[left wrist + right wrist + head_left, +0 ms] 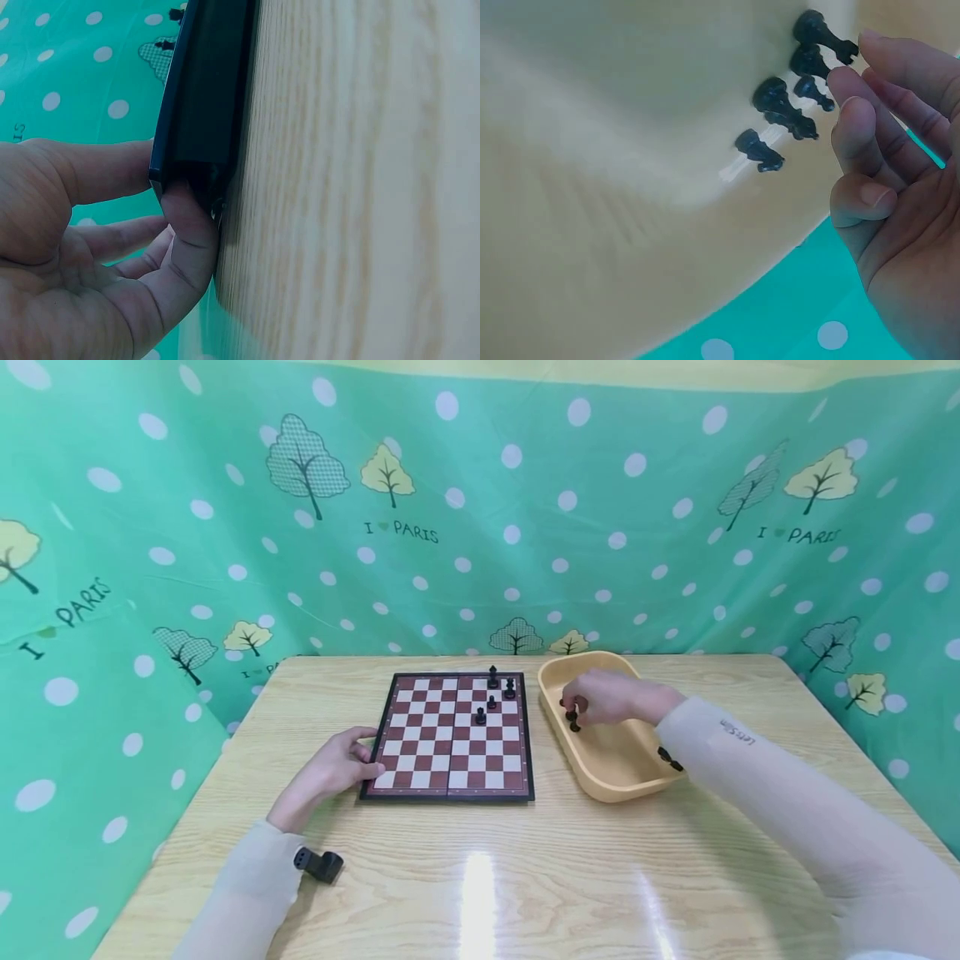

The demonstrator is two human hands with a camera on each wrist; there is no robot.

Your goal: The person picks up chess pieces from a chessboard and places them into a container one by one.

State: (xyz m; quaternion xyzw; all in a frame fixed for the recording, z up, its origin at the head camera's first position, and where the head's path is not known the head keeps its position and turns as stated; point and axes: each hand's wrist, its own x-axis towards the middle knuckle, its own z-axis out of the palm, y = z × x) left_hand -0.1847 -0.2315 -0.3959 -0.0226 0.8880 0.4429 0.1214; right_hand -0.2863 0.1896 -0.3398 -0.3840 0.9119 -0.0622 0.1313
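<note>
A brown-and-white chessboard point(420, 747) lies unfolded on the table. My left hand point(337, 764) grips its left edge near the front corner, thumb on top; in the left wrist view a finger bends beneath the black rim point(206, 90). Several black chess pieces stand toward the board's back right, among them a tall one point(492, 677) and a small one point(492, 702). Inside the tan plastic basket point(611, 777), my right hand point(603, 696) reaches down at black pieces. In the right wrist view its thumb and forefinger are apart around the tip of a notched piece point(821, 34).
More black pieces point(776, 97) lie along the basket's wall, and others point(670, 759) near its right side, partly behind the sleeve. A black device point(320, 865) sits at the left wrist. Behind the wooden table point(420, 877) hangs a green dotted curtain point(480, 568).
</note>
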